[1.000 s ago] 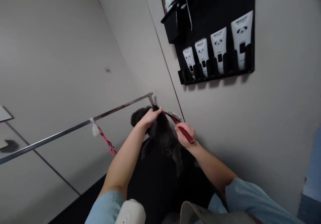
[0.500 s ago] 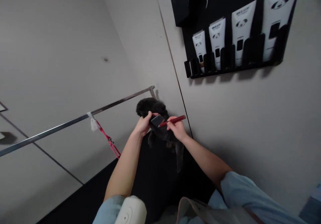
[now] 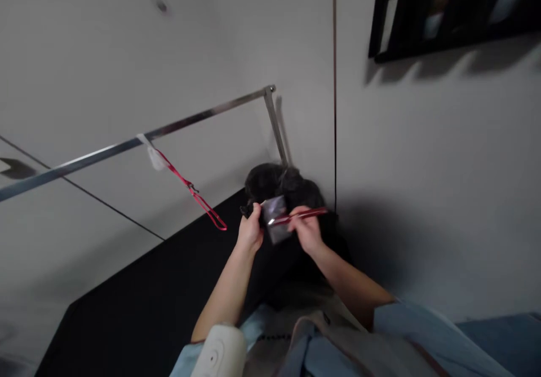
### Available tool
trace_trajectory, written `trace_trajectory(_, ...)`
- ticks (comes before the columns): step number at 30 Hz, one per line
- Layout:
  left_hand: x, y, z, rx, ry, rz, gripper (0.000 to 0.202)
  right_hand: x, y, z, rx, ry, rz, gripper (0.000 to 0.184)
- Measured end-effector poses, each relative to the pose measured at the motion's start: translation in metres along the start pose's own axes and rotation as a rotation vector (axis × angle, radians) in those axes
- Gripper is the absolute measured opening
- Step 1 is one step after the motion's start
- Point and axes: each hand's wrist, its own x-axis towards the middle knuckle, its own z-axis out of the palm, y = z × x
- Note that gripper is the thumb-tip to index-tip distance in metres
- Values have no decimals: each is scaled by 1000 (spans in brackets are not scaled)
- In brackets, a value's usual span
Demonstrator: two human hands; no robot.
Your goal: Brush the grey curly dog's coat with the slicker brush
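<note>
A dark-furred dog (image 3: 264, 181) is at the far corner of the black table (image 3: 147, 287), in front of my hands. My right hand (image 3: 307, 231) is closed around the red handle of a slicker brush (image 3: 276, 235), whose flat grey rectangular head points left. Beside the left edge of that head, my left hand (image 3: 250, 231) is closed with its thumb up against dark fur. Its fingers are mostly hidden, and I cannot make out what lies in them. Motion blurs the brush and the dog's outline.
A metal bar (image 3: 186, 122) crosses above the table on an upright post (image 3: 276, 129). From it hangs a red leash loop (image 3: 203, 202) on a white tie. A black rack (image 3: 456, 41) is on the right wall. A white rounded device (image 3: 222, 351) is near my left sleeve.
My view has turned, so the wall rack now sits higher and further right. The brush head has swung lower, further across the front of the dog. The dog looks more huddled into the corner.
</note>
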Motion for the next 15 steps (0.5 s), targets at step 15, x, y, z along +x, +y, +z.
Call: trace_trajectory(15, 14, 18, -43, -227, 241, 131, 39, -17, 65, -26, 301, 182, 377, 26)
